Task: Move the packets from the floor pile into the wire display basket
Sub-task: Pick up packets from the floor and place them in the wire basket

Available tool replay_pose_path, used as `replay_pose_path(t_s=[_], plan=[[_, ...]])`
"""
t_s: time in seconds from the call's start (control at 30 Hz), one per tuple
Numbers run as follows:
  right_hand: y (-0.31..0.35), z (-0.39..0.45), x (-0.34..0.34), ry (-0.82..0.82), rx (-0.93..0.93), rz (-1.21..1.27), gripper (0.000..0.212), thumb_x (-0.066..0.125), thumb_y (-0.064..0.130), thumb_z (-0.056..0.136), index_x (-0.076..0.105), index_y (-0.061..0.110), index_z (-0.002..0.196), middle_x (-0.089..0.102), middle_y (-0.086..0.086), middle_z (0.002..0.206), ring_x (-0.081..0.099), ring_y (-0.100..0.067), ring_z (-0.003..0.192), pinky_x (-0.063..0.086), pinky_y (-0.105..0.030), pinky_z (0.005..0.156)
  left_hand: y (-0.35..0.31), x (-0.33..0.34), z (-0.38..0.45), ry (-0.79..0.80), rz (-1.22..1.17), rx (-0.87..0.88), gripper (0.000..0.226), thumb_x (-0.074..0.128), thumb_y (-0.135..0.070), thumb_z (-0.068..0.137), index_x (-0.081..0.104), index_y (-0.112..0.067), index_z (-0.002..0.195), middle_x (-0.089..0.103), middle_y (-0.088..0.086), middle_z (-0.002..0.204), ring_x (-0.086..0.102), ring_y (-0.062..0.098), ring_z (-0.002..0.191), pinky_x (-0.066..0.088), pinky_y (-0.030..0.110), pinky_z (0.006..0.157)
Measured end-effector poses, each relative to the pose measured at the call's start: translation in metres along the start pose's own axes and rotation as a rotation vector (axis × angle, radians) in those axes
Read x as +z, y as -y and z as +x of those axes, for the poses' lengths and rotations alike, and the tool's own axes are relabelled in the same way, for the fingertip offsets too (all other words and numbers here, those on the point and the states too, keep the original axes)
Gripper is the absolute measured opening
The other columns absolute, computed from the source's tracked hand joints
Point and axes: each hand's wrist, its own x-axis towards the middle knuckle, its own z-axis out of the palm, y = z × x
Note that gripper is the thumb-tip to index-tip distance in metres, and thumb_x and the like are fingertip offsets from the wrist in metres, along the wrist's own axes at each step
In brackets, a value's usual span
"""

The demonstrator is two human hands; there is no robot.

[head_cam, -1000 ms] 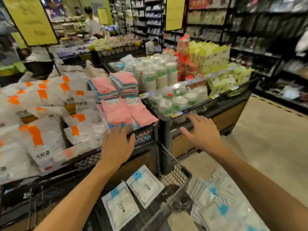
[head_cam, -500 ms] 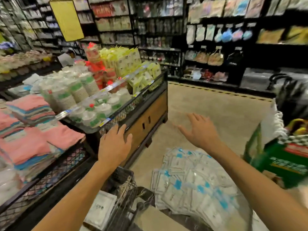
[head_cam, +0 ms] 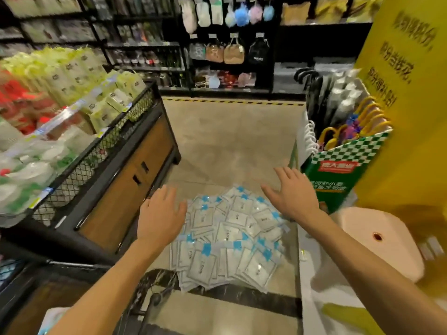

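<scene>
A: Where are the packets right now?

B: In a loose, overlapping heap on the floor, centre of your view, blue tabs pointing every way. The heap sits between your two arms, just in front of you.

A: And my hands?

B: Your left hand hovers over the heap's left edge, fingers spread and relaxed, holding nothing. Your right hand hovers over the far right side, fingers straight and fanned, also empty. Neither plainly touches a packet. My read: you hold them wide apart and palm-down to come in from both sides and scoop a stack, since the packets are flat and slippery and likely to slide apart if pinched singly.

A: Where's the wire display basket?

B: Near left, low in the view, under your left forearm. Only a bit of dark wire shows, blurred, so I cannot tell how full it is. You'd carry the load back and to the left.

A: Anything crowding me?

B: The mesh-sided display stand with its wooden base runs close along the left of the heap. On the right, a green checkered box stands just beside the far right packets, and a pale round stool sits near right. Your right elbow has little room there.
</scene>
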Motion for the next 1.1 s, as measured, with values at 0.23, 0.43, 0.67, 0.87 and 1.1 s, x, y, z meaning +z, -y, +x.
replay_pose_path(t_s=[0.23, 0.43, 0.67, 0.87, 1.1], plan=[[-0.069, -0.016, 0.013, 0.0, 0.2, -0.063, 0.08, 0.031, 0.071, 0.095, 0.041, 0.019, 0.154, 0.047, -0.01, 0.157, 0.039, -0.033, 0.146, 0.03, -0.05, 0.121, -0.059, 0.034, 0.054, 0.042, 0.024, 0.182, 0.058, 0.034, -0.047, 0.103, 0.048, -0.013, 0.147, 0.05, 0.012, 0.152, 0.049, 0.031, 0.138, 0.041, 0.051, 0.109], [-0.104, -0.012, 0.031, 0.043, 0.387, -0.074, 0.079, 0.033, 0.068, 0.098, 0.031, 0.02, 0.16, 0.035, -0.009, 0.165, 0.029, -0.031, 0.152, 0.023, -0.049, 0.125, -0.094, 0.076, 0.112, 0.107, 0.003, 0.319, 0.058, 0.039, -0.047, 0.105, 0.038, -0.018, 0.156, 0.037, 0.008, 0.162, 0.033, 0.026, 0.15, 0.025, 0.048, 0.121], [-0.12, -0.006, 0.079, 0.062, 0.521, -0.11, 0.072, 0.039, 0.063, 0.099, 0.041, 0.015, 0.154, 0.045, -0.013, 0.157, 0.041, -0.034, 0.142, 0.035, -0.049, 0.116, -0.106, 0.142, 0.172, 0.231, 0.024, 0.443, 0.062, 0.03, -0.048, 0.107, 0.025, -0.021, 0.161, 0.025, 0.008, 0.168, 0.021, 0.025, 0.155, 0.016, 0.051, 0.125], [-0.134, 0.001, 0.158, 0.139, 0.554, -0.089, 0.07, 0.042, 0.063, 0.101, 0.042, 0.017, 0.154, 0.043, -0.01, 0.16, 0.04, -0.031, 0.146, 0.033, -0.046, 0.121, -0.101, 0.228, 0.194, 0.343, 0.091, 0.475, 0.073, 0.009, -0.055, 0.1, 0.025, -0.021, 0.162, 0.023, 0.007, 0.168, 0.02, 0.025, 0.156, 0.012, 0.052, 0.124], [-0.175, 0.01, 0.3, 0.266, 0.526, -0.027, 0.079, 0.028, 0.066, 0.099, 0.037, 0.014, 0.157, 0.038, -0.012, 0.163, 0.035, -0.031, 0.15, 0.027, -0.046, 0.124, -0.099, 0.37, 0.195, 0.454, 0.126, 0.448, 0.076, 0.009, -0.056, 0.096, 0.028, -0.021, 0.161, 0.028, 0.007, 0.167, 0.028, 0.026, 0.154, 0.02, 0.051, 0.123]])
